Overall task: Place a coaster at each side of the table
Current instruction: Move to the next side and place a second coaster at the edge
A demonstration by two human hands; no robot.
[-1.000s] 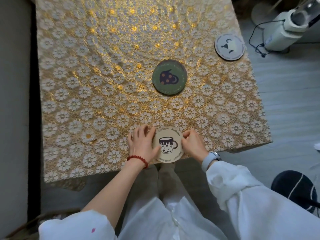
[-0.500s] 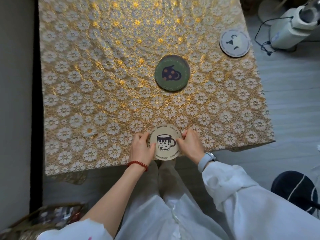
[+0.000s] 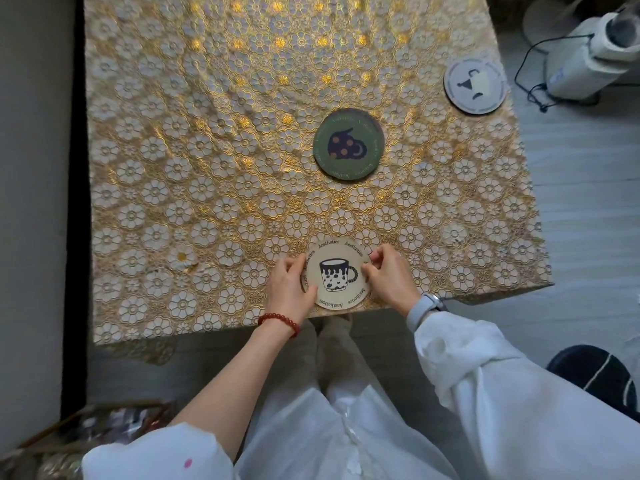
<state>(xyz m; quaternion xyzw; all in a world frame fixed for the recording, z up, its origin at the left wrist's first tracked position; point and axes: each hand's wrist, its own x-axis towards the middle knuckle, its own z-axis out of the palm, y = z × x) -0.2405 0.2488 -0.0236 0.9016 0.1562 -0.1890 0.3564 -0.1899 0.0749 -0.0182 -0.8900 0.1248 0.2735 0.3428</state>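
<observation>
Between the left hand [image 3: 289, 284] and right hand [image 3: 389, 277], the cream coaster [image 3: 335, 274] sits pinched at its rim on the table [image 3: 173, 168] edge nearest the person — likely being squared. Next, I judge: release, then reach ahead for the green coaster [image 3: 349, 144].

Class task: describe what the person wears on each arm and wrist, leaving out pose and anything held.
The left hand has a red beaded bracelet at the wrist; its white sleeve is pushed up, with a small pink spot. The right hand has a pale grey-blue wristwatch, and a loose white sleeve reaches the wrist.
</observation>
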